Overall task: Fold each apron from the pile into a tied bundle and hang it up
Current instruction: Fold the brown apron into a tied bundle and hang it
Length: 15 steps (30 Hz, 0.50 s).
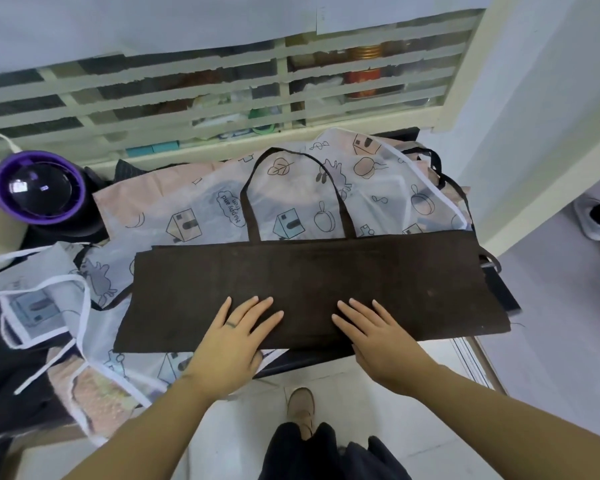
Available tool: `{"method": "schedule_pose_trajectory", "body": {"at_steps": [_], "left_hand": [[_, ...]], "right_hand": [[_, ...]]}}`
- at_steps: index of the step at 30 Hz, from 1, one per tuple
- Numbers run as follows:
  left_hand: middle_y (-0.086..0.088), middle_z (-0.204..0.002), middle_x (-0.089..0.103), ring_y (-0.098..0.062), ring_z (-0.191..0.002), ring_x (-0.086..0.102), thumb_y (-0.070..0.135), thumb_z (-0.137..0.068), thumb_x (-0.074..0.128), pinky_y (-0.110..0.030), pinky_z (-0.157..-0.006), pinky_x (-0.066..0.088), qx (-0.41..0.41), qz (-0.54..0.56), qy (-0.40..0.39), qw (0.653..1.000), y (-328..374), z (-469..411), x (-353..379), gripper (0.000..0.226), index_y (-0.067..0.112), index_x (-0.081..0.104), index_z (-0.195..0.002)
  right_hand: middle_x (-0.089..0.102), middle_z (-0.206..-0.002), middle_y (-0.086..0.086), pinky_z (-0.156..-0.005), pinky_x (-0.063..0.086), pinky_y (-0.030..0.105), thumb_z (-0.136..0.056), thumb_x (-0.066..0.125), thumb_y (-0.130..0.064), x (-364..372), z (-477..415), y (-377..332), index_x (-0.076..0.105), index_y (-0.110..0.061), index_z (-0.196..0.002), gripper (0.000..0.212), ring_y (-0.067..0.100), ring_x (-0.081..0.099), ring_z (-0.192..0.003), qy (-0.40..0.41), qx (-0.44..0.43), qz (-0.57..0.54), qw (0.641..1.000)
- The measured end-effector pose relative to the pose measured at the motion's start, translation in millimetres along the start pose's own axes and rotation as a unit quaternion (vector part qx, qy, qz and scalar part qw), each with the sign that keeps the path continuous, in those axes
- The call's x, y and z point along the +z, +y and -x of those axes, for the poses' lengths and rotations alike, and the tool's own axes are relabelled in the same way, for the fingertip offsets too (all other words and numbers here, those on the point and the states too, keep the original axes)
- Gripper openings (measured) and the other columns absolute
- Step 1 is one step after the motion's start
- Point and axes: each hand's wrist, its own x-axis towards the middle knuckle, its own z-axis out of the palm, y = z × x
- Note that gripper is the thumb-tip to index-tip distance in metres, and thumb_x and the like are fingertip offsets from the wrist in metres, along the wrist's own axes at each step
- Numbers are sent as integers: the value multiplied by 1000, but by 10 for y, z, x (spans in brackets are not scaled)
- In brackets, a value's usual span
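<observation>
Interior of a domestic utility corner or small back room; which of the two cannot be told. On the far side, a slatted window [187,98] is pasted over with torn paper strips. Through it, stored household goods are seen: a red tin [366,81], a gold ribbed container [366,51] and plastic bags [222,102]. A purple-rimmed domed appliance [37,187] is set at the far left. Printed aprons [291,202] are heaped on a dark table [305,360], bounded by a pale tiled floor [343,386] and a white wall [551,81].
</observation>
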Motion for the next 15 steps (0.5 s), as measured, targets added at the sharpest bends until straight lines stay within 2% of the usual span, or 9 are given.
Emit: {"method": "schedule_pose_trajectory", "body": {"at_steps": [2,3,5,6,7,9,10,13,15], "left_hand": [[-8,-133,58,-29,-120,57,21,-53,88,-54,-98,43,-32,9,-10,999,6,21,-13,82,20,60,-129],[-10,-131,59,-30,-117,59,14,-47,91,-54,-95,45,-48,5,-12,999,-13,27,-1,85,18,62,-127],[-11,-129,61,-30,-114,62,6,-42,92,-51,-93,47,-79,-8,-25,996,-56,50,2,88,17,64,-125],[-10,-133,58,-29,-117,60,4,-47,90,-48,-96,46,-87,-1,-32,996,-58,50,-16,87,17,61,-128],[-8,-142,50,-28,-126,53,4,-61,83,-46,-104,39,-92,17,-32,995,-43,58,-42,81,19,54,-135],[0,-157,25,-23,-144,27,8,-89,54,-40,-117,19,-92,84,-51,991,-43,35,-133,64,24,33,-148],[3,-159,19,-19,-146,20,9,-94,43,-36,-118,14,-99,130,-63,985,-70,7,-224,59,26,29,-149],[6,-153,33,-14,-141,30,7,-96,36,-25,-114,21,-129,239,-117,955,-167,-114,-549,52,26,42,-144],[6,-134,53,-15,-127,46,3,-94,36,-22,-105,31,-158,295,-158,929,-266,-182,-717,49,23,55,-133]], "right_hand": [[58,-134,2,-100,38,41,-67,80,-35,-27,-8,-2,59,-21,-128,66,22,54,-124,-35,15,3,999],[55,-137,3,-102,35,42,-66,82,-34,-63,-14,-13,57,-20,-131,71,23,50,-128,-43,19,-1,999],[33,-153,5,-112,12,43,-85,67,-27,-145,-16,-53,37,-19,-146,69,24,24,-143,-48,6,-30,998],[17,-159,2,-114,0,41,-93,54,-25,-167,-26,-68,23,-21,-151,65,23,9,-147,-53,11,-55,997],[8,-160,-1,-115,-6,38,-97,46,-26,-194,-35,-93,14,-23,-152,63,20,1,-148,-63,23,-79,995],[8,-160,-6,-118,-5,38,-97,43,-33,-230,-49,-158,12,-28,-152,64,16,2,-148,-51,52,-116,991],[11,-160,-7,-118,-3,37,-95,45,-36,-258,-70,-198,13,-29,-152,66,16,5,-148,-39,64,-133,988],[19,-158,-7,-118,8,33,-93,50,-30,-374,-181,-220,20,-28,-151,65,15,17,-146,-27,87,-152,984],[30,-154,-6,-114,25,32,-93,51,-19,-507,-276,-132,32,-26,-147,58,16,30,-140,-61,114,-146,981]]}}
